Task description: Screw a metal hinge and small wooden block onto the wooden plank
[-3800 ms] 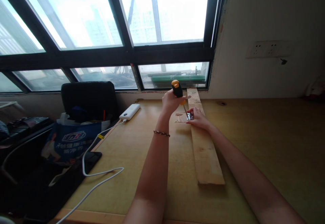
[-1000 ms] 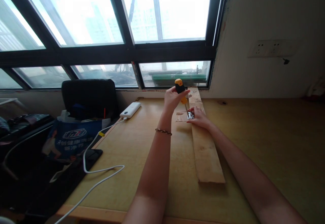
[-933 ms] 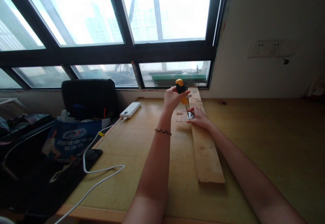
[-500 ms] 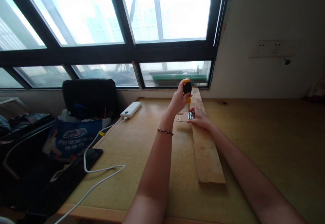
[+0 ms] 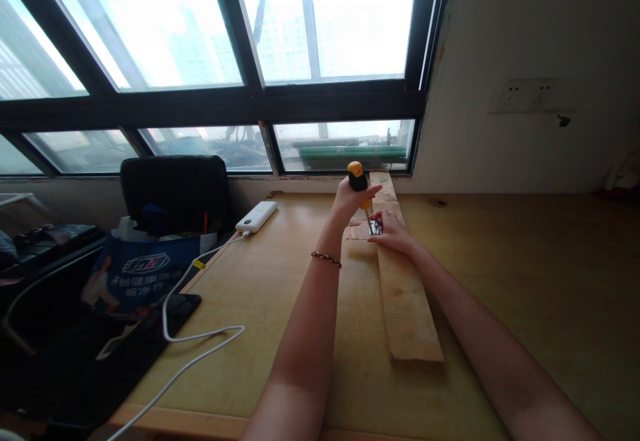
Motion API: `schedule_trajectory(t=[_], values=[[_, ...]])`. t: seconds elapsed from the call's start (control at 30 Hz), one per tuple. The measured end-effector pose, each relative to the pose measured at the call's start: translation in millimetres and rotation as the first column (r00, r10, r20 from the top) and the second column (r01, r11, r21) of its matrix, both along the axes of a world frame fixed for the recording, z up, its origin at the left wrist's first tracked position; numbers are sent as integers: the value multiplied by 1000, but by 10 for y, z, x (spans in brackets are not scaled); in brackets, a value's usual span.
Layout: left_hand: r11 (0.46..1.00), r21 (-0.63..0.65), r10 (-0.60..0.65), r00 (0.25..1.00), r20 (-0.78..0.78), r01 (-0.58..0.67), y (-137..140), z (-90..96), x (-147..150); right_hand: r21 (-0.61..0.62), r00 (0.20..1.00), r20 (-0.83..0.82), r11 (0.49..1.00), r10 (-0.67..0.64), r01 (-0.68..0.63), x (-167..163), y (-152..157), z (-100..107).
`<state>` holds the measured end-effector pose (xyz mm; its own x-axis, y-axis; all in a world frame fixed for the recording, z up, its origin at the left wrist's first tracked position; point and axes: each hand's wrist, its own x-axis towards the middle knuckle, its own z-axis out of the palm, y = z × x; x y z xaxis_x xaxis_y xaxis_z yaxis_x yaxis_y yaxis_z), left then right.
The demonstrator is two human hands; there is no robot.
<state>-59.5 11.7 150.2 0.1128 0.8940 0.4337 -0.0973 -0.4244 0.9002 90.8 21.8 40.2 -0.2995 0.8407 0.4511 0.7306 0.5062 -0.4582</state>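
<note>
A wide window (image 5: 175,27) set in a dark frame (image 5: 340,101) glows almost white, hazy buildings (image 5: 195,47) and green tubes (image 5: 353,153) showing outside. To its right, a pale wall (image 5: 500,34) bearing a socket panel (image 5: 530,95) dims toward the edge. Below stands a yellowish wooden counter (image 5: 525,261), with a black chair (image 5: 175,187) near its far left corner

A white cable (image 5: 164,317) joins a white device (image 5: 257,216) near a black chair (image 5: 175,187).

Daylight glares white through the window (image 5: 360,24) beyond the left hand (image 5: 349,199); the wall (image 5: 505,154) past the right hand (image 5: 393,231) lies dim.
</note>
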Motion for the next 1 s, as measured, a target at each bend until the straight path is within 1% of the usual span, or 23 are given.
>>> schedule_trajectory(t=[0.07, 0.17, 0.23, 0.37, 0.47, 0.63, 0.73, 0.83, 1.0], values=[[999, -34, -32, 999, -35, 30, -25, 15, -30, -2, 1000, 0, 1000, -2, 2, -1, -3, 3], [998, -61, -6, 997, -79, 1, -47, 27, -59, -4, 1000, -7, 1000, -6, 6, -5, -11, 10], [998, -51, 39, 995, -91, -44, -33, 19, -67, -4, 1000, -5, 1000, -8, 8, -7, -18, 14], [984, 8, 178, 979, -102, -178, 39, -20, -80, -1, 1000, 4, 1000, -12, 12, -10, -27, 24], [976, 37, 217, 971, -99, -214, 73, -38, -97, 0, 1000, 7, 1000, -11, 11, -10, -30, 29], [989, 40, 143, 986, -90, -140, 56, -16, -134, -5, 1000, 10, 1000, -16, 16, -5, -17, 20], [999, 41, 39, 995, -93, -36, 20, 23, -138, -5, 1000, 10, 1000, -21, 21, -6, -6, 10], [995, 35, -87, 992, -86, 90, -23, 68, -103, -4, 1000, 8, 1000, -27, 27, -8, -3, 6], [980, 11, -198, 976, -87, 200, -87, 85, -9, -9, 1000, 13, 1000, -15, 15, -6, -10, 17]])
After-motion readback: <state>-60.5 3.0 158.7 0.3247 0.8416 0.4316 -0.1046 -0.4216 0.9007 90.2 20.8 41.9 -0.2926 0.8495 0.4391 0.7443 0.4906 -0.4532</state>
